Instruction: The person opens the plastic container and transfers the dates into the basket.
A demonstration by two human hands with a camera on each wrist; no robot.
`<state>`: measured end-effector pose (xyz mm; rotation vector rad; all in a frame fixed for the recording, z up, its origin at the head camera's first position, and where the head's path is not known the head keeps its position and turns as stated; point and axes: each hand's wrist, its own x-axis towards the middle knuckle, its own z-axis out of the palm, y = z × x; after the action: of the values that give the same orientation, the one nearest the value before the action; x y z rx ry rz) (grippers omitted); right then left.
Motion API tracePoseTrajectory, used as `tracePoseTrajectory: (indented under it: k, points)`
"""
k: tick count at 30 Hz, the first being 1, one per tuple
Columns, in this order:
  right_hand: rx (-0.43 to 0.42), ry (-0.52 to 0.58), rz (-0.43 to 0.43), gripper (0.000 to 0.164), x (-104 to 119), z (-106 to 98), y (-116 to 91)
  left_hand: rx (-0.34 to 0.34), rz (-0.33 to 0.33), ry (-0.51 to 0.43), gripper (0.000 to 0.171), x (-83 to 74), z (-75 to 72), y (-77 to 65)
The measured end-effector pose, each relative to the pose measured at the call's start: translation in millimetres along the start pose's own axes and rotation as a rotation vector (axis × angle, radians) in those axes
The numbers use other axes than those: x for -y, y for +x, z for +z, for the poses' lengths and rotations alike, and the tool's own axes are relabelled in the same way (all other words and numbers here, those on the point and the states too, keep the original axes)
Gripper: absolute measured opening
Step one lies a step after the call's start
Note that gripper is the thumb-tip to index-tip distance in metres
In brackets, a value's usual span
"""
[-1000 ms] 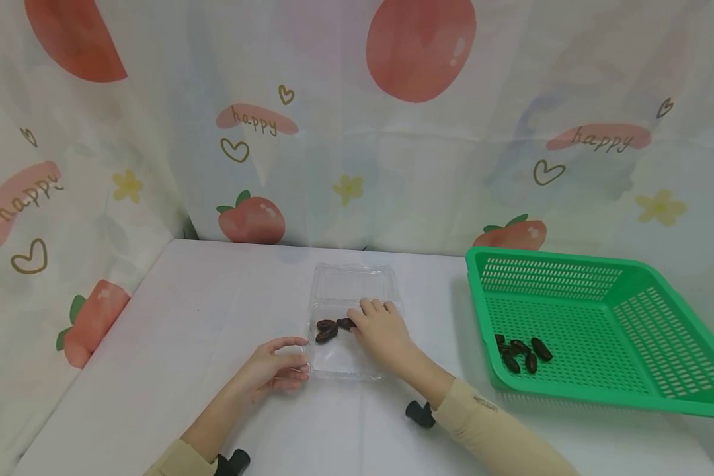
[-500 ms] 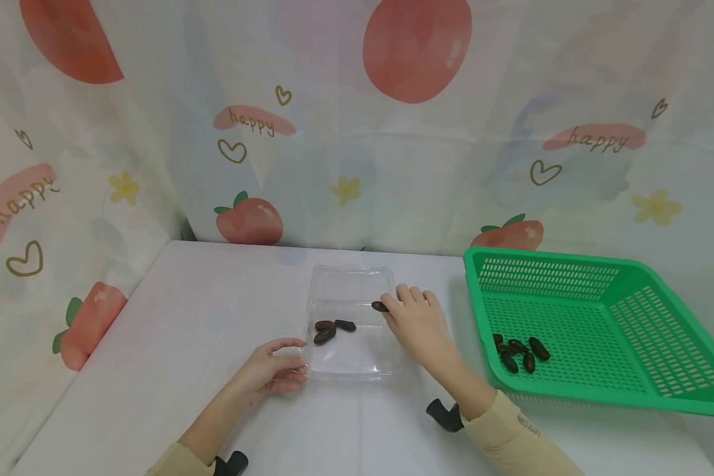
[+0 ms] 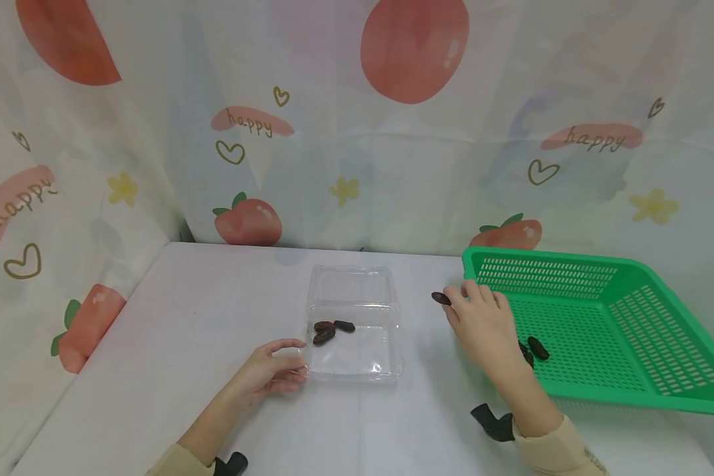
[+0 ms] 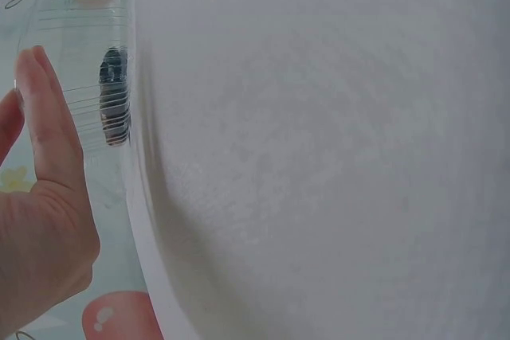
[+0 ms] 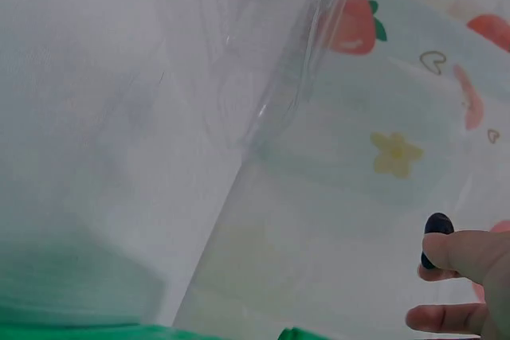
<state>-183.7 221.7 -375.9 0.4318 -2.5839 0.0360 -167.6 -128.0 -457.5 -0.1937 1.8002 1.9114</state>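
My right hand (image 3: pixel 484 327) pinches a dark brown date (image 3: pixel 441 299) between thumb and fingers, above the table just left of the green basket. The same date (image 5: pixel 437 232) shows at the fingertips in the right wrist view. My left hand (image 3: pixel 272 371) holds the left rim of a clear plastic clamshell container (image 3: pixel 387 350), whose lid (image 3: pixel 351 284) lies back. Inside the container, three dates (image 3: pixel 324 337) sit close together near its left side. In the left wrist view, one date (image 4: pixel 114 97) shows through the ribbed wall.
The green perforated basket (image 3: pixel 571 255) stands at the table's right. Dates (image 3: pixel 538 348) lie on its floor, partly hidden behind my right forearm. A patterned cloth backdrop (image 3: pixel 345 132) rises behind the white table (image 3: pixel 214 297).
My right hand has moved right, from inside the container to beside the basket, with a date pinched in it. The three dates stay in the container. My left hand has kept its place.
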Motion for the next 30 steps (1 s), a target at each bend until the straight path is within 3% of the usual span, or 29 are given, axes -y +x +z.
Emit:
tracePoseTrajectory:
  k: [6, 11, 21, 30]
  points:
    - [-0.066, 0.012, 0.035, 0.025, -24.8, -4.3, -12.7, 0.003, 0.003, 0.002, 0.051, 0.0, -0.2, -0.1]
    - [-0.045, 0.015, 0.082, 0.03, -42.8, -7.4, -22.6, 0.004, 0.006, 0.004, 0.05, -0.3, 0.0, -0.4]
    - [0.062, -0.037, 0.168, 0.033, -83.3, -6.2, -41.5, 0.005, 0.006, 0.002, 0.051, -0.3, -0.1, -0.9]
    - [0.294, -0.055, 0.235, 0.034, -114.0, -0.9, -50.3, -0.009, -0.001, 0.0, 0.051, -0.8, 0.7, -0.9]
